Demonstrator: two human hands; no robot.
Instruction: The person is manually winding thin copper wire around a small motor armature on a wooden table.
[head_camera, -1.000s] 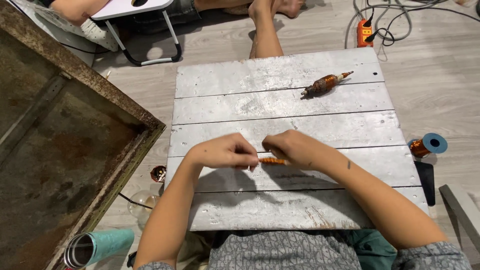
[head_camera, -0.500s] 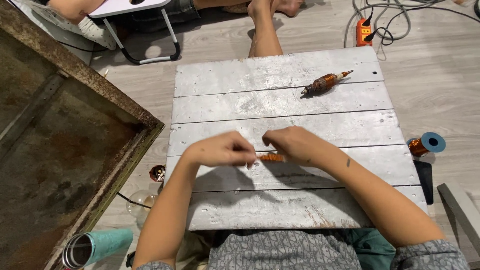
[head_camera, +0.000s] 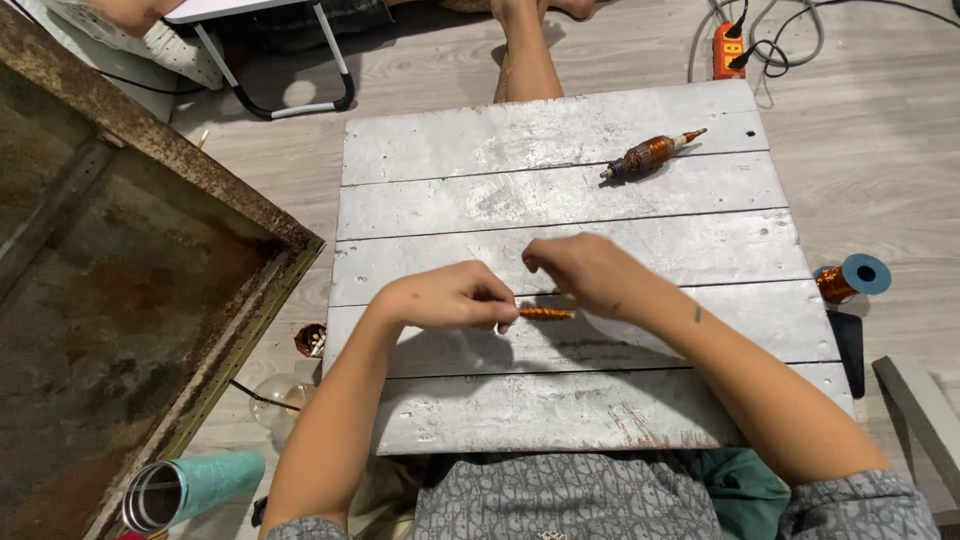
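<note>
While the left hand pinches one end of the small copper-wound coil above the grey plank bench, the right hand closes on its other end, steadying it.

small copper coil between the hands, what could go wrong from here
The small copper coil is pinched between the left hand and right hand above the grey plank table; a slipped grip could let its fine windings spring loose. It might also drop and roll across the planks. The wound armature lies loose near the far edge and could be knocked off.
</note>
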